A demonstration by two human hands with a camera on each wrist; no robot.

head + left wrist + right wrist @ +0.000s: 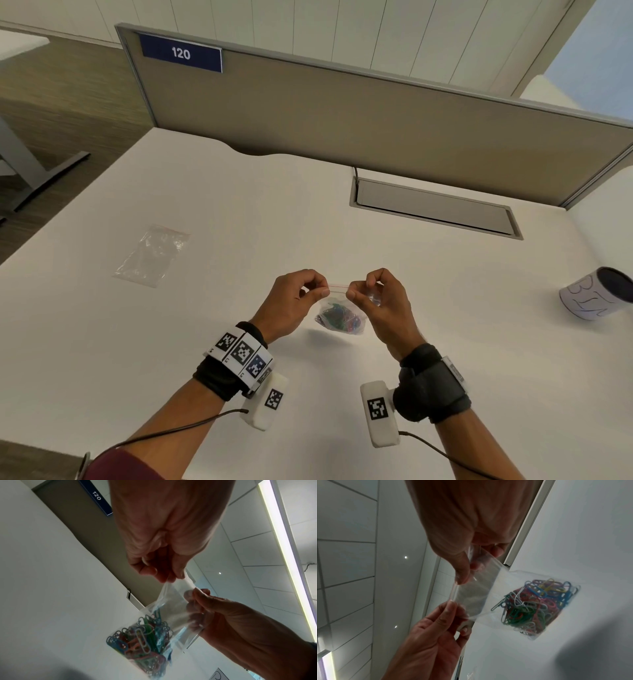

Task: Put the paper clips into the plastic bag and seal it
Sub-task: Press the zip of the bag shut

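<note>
A small clear zip bag [342, 310] with a red line along its top hangs above the white desk [239, 212], held up by both hands. Several coloured paper clips [337, 319] lie bunched in its bottom. My left hand [322, 292] pinches the left end of the top strip. My right hand [352, 294] pinches the right end, its other fingers curled behind the bag. In the left wrist view the paper clips [145, 646] show through the bag [171, 608]. In the right wrist view the bag [479, 595] stretches between both pinches, with the clips [534, 604] low in it.
A second, empty clear bag [152, 255] lies flat on the desk to the left. A paper-wrapped can [597, 294] lies on its side at the right edge. A grey cable hatch [435, 209] and a partition [342, 113] bound the back.
</note>
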